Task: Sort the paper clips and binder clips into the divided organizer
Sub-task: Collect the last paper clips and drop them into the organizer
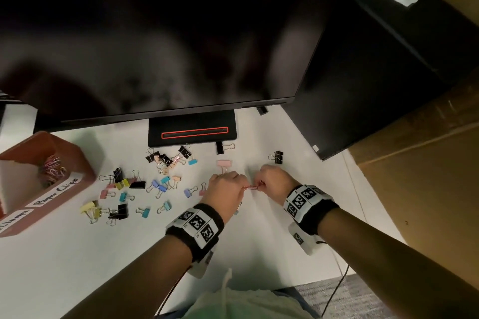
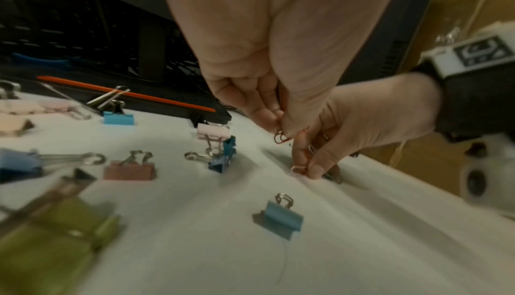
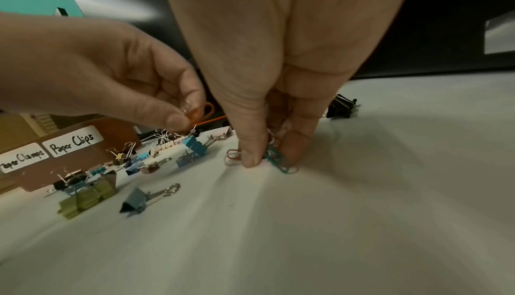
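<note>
My left hand (image 1: 240,185) pinches an orange-red paper clip (image 2: 280,138) just above the white table. Close beside it, my right hand (image 1: 261,184) pinches a small bunch of paper clips, a teal one (image 3: 276,159) among them, pressed down on the table. A pinkish paper clip (image 3: 233,155) lies by the right thumb. Several coloured and black binder clips (image 1: 136,185) are scattered to the left of both hands. At the far left stands the brown divided organizer (image 1: 77,163), labelled "Paper Clips" and "Paper Clamps". Its paper-clip compartment holds several paper clips (image 1: 51,167).
A dark monitor (image 1: 155,46) hangs over the back of the table, and its black stand base (image 1: 191,134) sits just behind the clips. A cardboard box (image 1: 427,163) stands beyond the table's right edge. A black binder clip (image 1: 277,157) lies behind my right hand.
</note>
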{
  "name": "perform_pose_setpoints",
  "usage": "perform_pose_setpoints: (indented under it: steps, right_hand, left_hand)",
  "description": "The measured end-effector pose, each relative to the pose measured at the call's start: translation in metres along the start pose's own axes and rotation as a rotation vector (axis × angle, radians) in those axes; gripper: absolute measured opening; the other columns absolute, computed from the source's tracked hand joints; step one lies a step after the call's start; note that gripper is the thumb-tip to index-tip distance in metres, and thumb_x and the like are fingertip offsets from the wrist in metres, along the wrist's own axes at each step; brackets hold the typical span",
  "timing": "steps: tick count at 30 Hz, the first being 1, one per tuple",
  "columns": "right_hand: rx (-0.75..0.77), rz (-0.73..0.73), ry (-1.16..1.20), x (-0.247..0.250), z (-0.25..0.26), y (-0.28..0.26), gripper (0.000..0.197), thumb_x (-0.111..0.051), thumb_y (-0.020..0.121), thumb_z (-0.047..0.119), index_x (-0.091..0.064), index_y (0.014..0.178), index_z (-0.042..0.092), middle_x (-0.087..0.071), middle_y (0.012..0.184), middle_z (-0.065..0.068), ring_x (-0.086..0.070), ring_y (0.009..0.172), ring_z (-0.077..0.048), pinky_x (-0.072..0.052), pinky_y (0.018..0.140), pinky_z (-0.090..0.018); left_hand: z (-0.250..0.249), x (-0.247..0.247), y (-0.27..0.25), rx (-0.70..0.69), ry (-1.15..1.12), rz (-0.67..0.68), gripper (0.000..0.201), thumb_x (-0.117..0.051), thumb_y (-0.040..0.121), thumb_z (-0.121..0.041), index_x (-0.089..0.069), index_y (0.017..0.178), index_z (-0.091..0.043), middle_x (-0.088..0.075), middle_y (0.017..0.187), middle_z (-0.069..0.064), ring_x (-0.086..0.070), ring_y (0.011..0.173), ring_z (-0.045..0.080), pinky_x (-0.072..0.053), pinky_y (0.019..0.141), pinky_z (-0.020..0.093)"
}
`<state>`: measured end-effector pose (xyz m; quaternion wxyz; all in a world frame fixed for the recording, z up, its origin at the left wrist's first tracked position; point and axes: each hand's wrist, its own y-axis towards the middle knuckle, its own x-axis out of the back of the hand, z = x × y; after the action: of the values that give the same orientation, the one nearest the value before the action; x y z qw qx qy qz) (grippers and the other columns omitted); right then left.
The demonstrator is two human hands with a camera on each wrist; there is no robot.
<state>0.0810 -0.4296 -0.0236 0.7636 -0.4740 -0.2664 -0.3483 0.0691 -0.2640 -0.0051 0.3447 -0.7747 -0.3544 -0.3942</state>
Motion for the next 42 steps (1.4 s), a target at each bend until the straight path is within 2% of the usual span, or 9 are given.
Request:
perform_pose_setpoints:
  steps: [5,9,12,18,26,31,35,39,42]
  right_hand:
    - [0.024,0.023,-0.014,-0.004,0.001,-0.004,0.021,-0.051,0.092,0.011,-0.065,0.107,0.008,-0.061,0.113,-0.012,-0.058,0.103,-0.027,-0.044,0.09,-0.031]
    - [0.021,0.017,0.01,0.004,0.008,-0.002,0.022,-0.051,0.093,0.013,-0.065,0.109,0.009,-0.063,0.115,-0.01,-0.057,0.106,-0.023,-0.04,0.091,-0.025]
    - [0.069,-0.074,0.066,0.02,0.04,0.007,0.02,-0.053,0.092,0.014,-0.066,0.106,0.008,-0.064,0.111,-0.011,-0.059,0.102,-0.024,-0.041,0.087,-0.025]
    - [0.316,-0.217,0.136,0.051,0.174,0.055,0.016,-0.055,0.091,0.016,-0.067,0.101,0.014,-0.063,0.102,-0.005,-0.057,0.09,-0.017,-0.049,0.086,-0.032]
    - [0.454,-0.174,0.124,0.031,0.368,0.136,0.013,-0.057,0.088,0.01,-0.065,0.098,0.01,-0.065,0.103,-0.009,-0.059,0.095,-0.023,-0.048,0.087,-0.033]
    - [0.356,-0.109,0.136,0.005,0.401,0.163,0.034,-0.064,0.086,0.018,-0.055,0.118,0.013,-0.064,0.111,-0.011,-0.061,0.101,-0.026,-0.049,0.09,-0.033]
    - [0.447,-0.209,0.319,0.008,0.38,0.144,0.032,-0.06,0.088,0.022,-0.054,0.119,0.016,-0.059,0.117,-0.004,-0.061,0.097,-0.015,-0.051,0.089,-0.027]
    - [0.338,-0.288,0.213,0.001,0.318,0.114,0.021,-0.064,0.085,0.03,-0.055,0.101,0.02,-0.052,0.099,0.004,-0.054,0.079,-0.011,-0.052,0.078,-0.034]
    - [0.28,-0.013,0.039,-0.025,0.288,0.095,0.036,-0.068,0.08,0.039,-0.055,0.11,0.026,-0.052,0.111,0.0,-0.052,0.09,-0.011,-0.05,0.09,-0.037]
  left_hand:
    - [0.031,0.021,-0.041,0.076,-0.189,-0.148,0.01,-0.059,0.083,-0.01,-0.064,0.089,-0.016,-0.065,0.082,0.0,-0.061,0.07,0.018,-0.053,0.071,0.039]
    - [0.073,0.056,-0.087,0.228,-0.273,-0.295,0.01,-0.062,0.082,-0.005,-0.065,0.084,-0.015,-0.06,0.076,-0.011,-0.056,0.068,-0.003,-0.045,0.065,0.008]
    - [0.118,0.09,-0.124,0.375,-0.212,-0.439,0.011,-0.065,0.079,0.0,-0.066,0.082,-0.01,-0.066,0.079,0.003,-0.057,0.065,0.008,-0.038,0.062,0.011]
    - [0.216,0.158,-0.179,0.615,-0.065,-0.506,0.013,-0.065,0.082,-0.009,-0.065,0.095,-0.005,-0.07,0.091,0.017,-0.064,0.076,0.027,-0.049,0.073,0.034]
    - [0.299,0.179,-0.172,0.682,-0.115,-0.359,0.008,-0.062,0.084,-0.017,-0.065,0.089,-0.013,-0.067,0.087,0.002,-0.059,0.08,0.016,-0.045,0.08,0.026]
    - [0.302,0.18,-0.183,0.538,0.001,-0.402,0.023,-0.059,0.079,-0.015,-0.062,0.102,-0.017,-0.062,0.107,0.008,-0.058,0.097,0.027,-0.048,0.088,0.043]
    - [0.262,0.171,-0.207,0.244,-0.101,-0.52,0.022,-0.061,0.083,-0.012,-0.062,0.105,-0.017,-0.055,0.107,0.0,-0.047,0.096,0.011,-0.037,0.088,0.025]
    - [0.256,0.12,-0.219,0.112,-0.167,-0.281,0.032,-0.062,0.083,-0.021,-0.056,0.114,-0.02,-0.049,0.123,0.001,-0.049,0.113,0.016,-0.044,0.096,0.035]
    - [0.265,0.086,-0.209,0.195,-0.1,-0.066,0.054,-0.062,0.082,-0.032,-0.042,0.132,-0.027,-0.025,0.148,0.004,-0.03,0.133,0.023,-0.032,0.109,0.039]
